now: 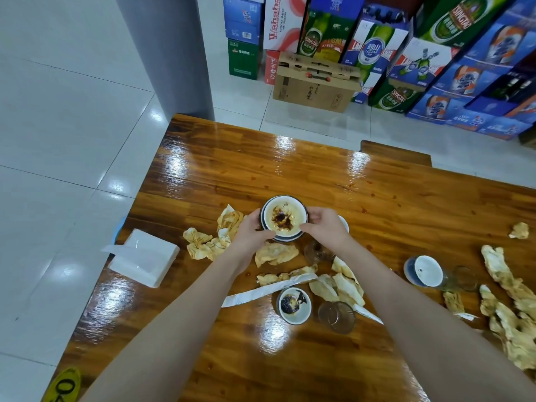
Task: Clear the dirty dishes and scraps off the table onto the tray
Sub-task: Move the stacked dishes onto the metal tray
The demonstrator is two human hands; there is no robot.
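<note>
Progress: judged early; no tray in view, only the big bowl (284,219) in hand, the rest of the mess lying on the table (261,169).
Left to do: every other dish, glass and paper scrap listed below.
Nearest edge: yellow oval tag (62,385) with dark numerals, partly cut off.
Table top: varnished amber planks, glossy with lamp glare, dotted with greasy specks.
Small bowl (294,307): round, white glaze inside, dark rim, charred brown residue; upright, just beside the near glass (338,314), a clear tumbler.
Wrapper (269,290): long flat white paper strip, slanting past the small bowl.
Napkins (338,282): thin paper, crumpled, stained yellow-brown; also a left heap (208,242) and a bigger right heap (510,314).
Tissue pack (145,258): soft white block in clear film, at the table's left edge.
Tipped cup (425,271): blue outside, white inside, on its side against the side glass (464,278).
Third glass (317,252): clear, partly hidden under the right wrist.
Left hand (251,233): fingers curled and clamped on the big bowl's left rim.
Right hand (324,226): thumb and fingers clamped on the right rim.
Big bowl: mid-table between both hands; ceramic, cream film with a burnt-brown blot; lifted or resting, cannot tell; possibly nested in a second bowl.
Beyond: wooden bench (394,153), cardboard box (316,82), stacked printed beer cartons (377,53), glossy white floor tiles (72,140).
</note>
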